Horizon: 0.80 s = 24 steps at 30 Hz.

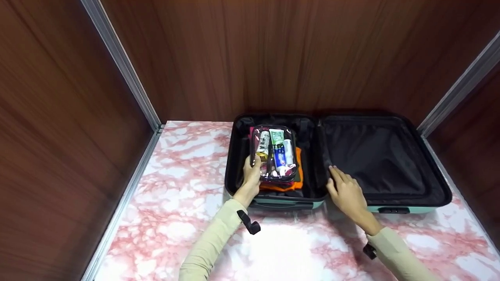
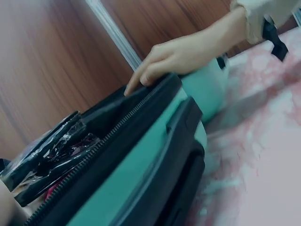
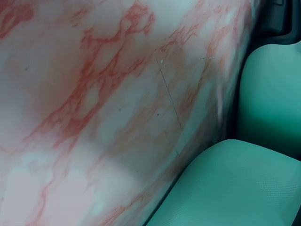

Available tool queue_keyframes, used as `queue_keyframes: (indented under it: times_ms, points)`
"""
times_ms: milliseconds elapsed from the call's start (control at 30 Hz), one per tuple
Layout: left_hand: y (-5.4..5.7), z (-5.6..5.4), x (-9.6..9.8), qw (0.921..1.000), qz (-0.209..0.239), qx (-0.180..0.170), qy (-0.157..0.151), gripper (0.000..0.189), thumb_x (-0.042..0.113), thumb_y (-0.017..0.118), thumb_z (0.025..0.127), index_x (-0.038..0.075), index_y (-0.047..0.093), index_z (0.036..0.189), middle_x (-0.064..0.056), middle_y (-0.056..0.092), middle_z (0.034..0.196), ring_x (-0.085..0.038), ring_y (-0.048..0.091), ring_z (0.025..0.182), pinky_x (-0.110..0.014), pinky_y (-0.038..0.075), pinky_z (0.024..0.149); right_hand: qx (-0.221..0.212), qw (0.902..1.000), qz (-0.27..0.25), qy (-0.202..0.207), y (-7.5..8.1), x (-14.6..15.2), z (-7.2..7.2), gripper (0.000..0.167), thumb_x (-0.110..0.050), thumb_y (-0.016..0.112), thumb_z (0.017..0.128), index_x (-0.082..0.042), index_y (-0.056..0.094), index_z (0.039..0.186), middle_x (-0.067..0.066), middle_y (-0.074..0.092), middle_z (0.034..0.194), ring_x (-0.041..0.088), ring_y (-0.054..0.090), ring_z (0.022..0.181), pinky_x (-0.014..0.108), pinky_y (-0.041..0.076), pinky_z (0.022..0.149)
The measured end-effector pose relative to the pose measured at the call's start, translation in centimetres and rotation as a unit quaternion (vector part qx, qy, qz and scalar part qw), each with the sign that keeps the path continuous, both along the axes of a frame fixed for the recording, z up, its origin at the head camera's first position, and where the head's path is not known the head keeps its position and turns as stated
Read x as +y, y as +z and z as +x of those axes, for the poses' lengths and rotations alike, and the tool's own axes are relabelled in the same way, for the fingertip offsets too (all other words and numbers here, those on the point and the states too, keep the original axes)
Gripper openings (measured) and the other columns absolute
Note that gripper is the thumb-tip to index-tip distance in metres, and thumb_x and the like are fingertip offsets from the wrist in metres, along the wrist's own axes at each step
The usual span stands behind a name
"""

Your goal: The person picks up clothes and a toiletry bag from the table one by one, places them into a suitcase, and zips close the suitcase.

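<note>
A clear toiletry bag (image 1: 278, 147) with black edging lies in the left half of an open green suitcase (image 1: 318, 203). Tubes and small bottles show through its plastic. My left hand (image 1: 252, 171) grips the bag's near left side, thumb on top and the other fingers hidden. Under the bag are folded orange cloth (image 1: 299, 164) and something pink. My right hand (image 1: 347, 193) rests on the suitcase's middle edge near the front, its fingers extended over the rim, as the left wrist view also shows. Only the green shell (image 3: 240, 183) and tabletop appear in the right wrist view.
The suitcase's black-lined right half (image 1: 371, 156) lies opened flat, with a lock (image 1: 393, 210) on its front. A dark carry handle (image 2: 164, 165) runs along the left half's front. Wood-patterned panels (image 1: 273, 58) enclose the pink-and-white marbled table (image 1: 175, 175).
</note>
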<state>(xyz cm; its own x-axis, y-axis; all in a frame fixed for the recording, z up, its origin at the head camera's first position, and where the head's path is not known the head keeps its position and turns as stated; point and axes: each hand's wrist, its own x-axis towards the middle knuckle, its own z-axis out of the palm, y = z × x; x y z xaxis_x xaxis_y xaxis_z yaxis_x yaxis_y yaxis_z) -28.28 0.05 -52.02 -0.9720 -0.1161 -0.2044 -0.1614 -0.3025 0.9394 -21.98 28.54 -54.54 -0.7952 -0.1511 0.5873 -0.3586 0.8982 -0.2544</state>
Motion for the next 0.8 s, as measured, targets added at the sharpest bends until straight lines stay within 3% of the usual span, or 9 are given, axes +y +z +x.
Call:
queue_keyframes:
  times_ms: [167,233,300,367,467,567,667,800]
  points:
    - [0.0,0.0,0.0,0.9914,-0.124,0.033,0.025,0.038,0.022,0.048,0.104,-0.001,0.05,0.134,-0.019,0.056,0.13,-0.03,0.057,0.112,-0.039,0.045,0.093,0.0,1.0,0.001,-0.001,-0.1,-0.1,0.0,0.042,-0.017,0.055,0.098,0.002,0.058,0.135,0.021,0.06,0.131,0.042,0.061,0.105,0.056,0.047,0.086]
    - [0.2,0.1,0.0,0.9821,-0.18,0.039,0.04,0.037,0.02,0.051,0.102,-0.002,0.052,0.131,-0.02,0.061,0.124,-0.032,0.061,0.107,-0.04,0.046,0.094,-0.003,1.0,0.0,0.001,-0.1,-0.2,-0.1,0.042,-0.018,0.054,0.098,0.002,0.058,0.135,0.021,0.06,0.131,0.042,0.061,0.105,0.056,0.047,0.087]
    - [0.2,0.2,0.0,0.9676,-0.242,0.047,0.055,0.038,0.018,0.054,0.099,-0.001,0.052,0.132,-0.02,0.064,0.117,-0.034,0.064,0.101,-0.044,0.048,0.091,-0.003,1.0,-0.001,0.002,-0.1,-0.2,0.0,0.042,-0.018,0.054,0.098,0.002,0.058,0.135,0.021,0.06,0.131,0.042,0.061,0.105,0.056,0.047,0.086]
    - [0.3,0.4,0.0,0.9451,-0.313,0.066,0.066,0.046,0.017,0.057,0.095,0.0,0.049,0.137,-0.021,0.063,0.115,-0.036,0.062,0.102,-0.046,0.046,0.091,-0.002,1.0,-0.001,0.003,-0.1,-0.3,0.0,0.042,-0.018,0.055,0.098,0.002,0.058,0.135,0.021,0.06,0.131,0.042,0.061,0.104,0.056,0.047,0.085]
    - [0.3,0.5,0.1,0.9041,-0.408,0.114,0.059,0.063,0.02,0.063,0.091,0.003,0.04,0.147,-0.025,0.05,0.132,-0.04,0.051,0.118,-0.05,0.04,0.1,0.002,1.0,-0.001,0.003,0.0,-0.2,0.0,0.042,-0.017,0.055,0.098,0.002,0.058,0.135,0.021,0.06,0.131,0.042,0.061,0.104,0.056,0.047,0.085]
    - [0.4,0.5,0.3,0.8643,-0.476,0.16,0.013,0.07,0.032,0.065,0.092,0.011,0.037,0.152,-0.026,0.031,0.151,-0.044,0.029,0.137,-0.06,0.03,0.107,0.003,1.0,-0.004,0.002,0.0,-0.1,0.0,0.041,-0.017,0.055,0.098,0.002,0.058,0.134,0.021,0.06,0.131,0.042,0.061,0.105,0.056,0.047,0.086]
    - [0.4,0.4,0.7,0.8262,-0.529,0.188,-0.048,0.067,0.047,0.06,0.093,0.025,0.039,0.153,-0.02,0.017,0.161,-0.045,0.007,0.146,-0.071,0.019,0.106,0.001,1.0,-0.007,0.0,0.1,0.0,-0.1,0.041,-0.017,0.055,0.098,0.002,0.058,0.135,0.021,0.06,0.132,0.042,0.06,0.106,0.056,0.046,0.086]
    - [0.2,0.4,1.3,0.7747,-0.587,0.208,-0.111,0.063,0.059,0.052,0.095,0.035,0.039,0.152,-0.017,0.015,0.162,-0.048,-0.001,0.146,-0.077,0.011,0.104,-0.005,1.0,-0.003,0.0,0.0,0.0,-0.1,0.042,-0.018,0.055,0.099,0.002,0.057,0.135,0.021,0.059,0.132,0.042,0.06,0.106,0.056,0.046,0.087]
